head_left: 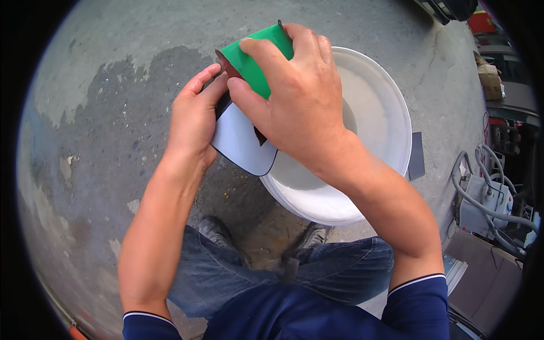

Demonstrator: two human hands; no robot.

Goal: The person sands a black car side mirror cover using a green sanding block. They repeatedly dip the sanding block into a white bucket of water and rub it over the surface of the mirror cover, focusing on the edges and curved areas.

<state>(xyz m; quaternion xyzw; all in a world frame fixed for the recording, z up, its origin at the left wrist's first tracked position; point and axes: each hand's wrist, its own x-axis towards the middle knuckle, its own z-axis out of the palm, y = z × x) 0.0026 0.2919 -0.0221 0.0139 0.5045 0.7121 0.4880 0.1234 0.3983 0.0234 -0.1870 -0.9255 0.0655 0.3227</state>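
Note:
My left hand (195,110) is closed on the edge of a car wing mirror (241,141), which has a pale, bluish-white face and a thin black rim. My right hand (303,85) grips a curled green sheet (258,59) with a brownish-red underside, thumb and fingers bent around it. This sheet sits over the upper part of the mirror. A small dark pointed piece shows below the right palm, against the mirror face; I cannot tell what it belongs to. Beneath both hands stands a round white tub (391,96) with cloudy water in it.
Wet patches darken the concrete floor (136,107) on the left. Beside the tub's right lies a flat dark grey sheet (417,156). Further right are a white box (481,204) with grey hoses and a cardboard box (490,79). My shoes (311,237) are just in front of the tub.

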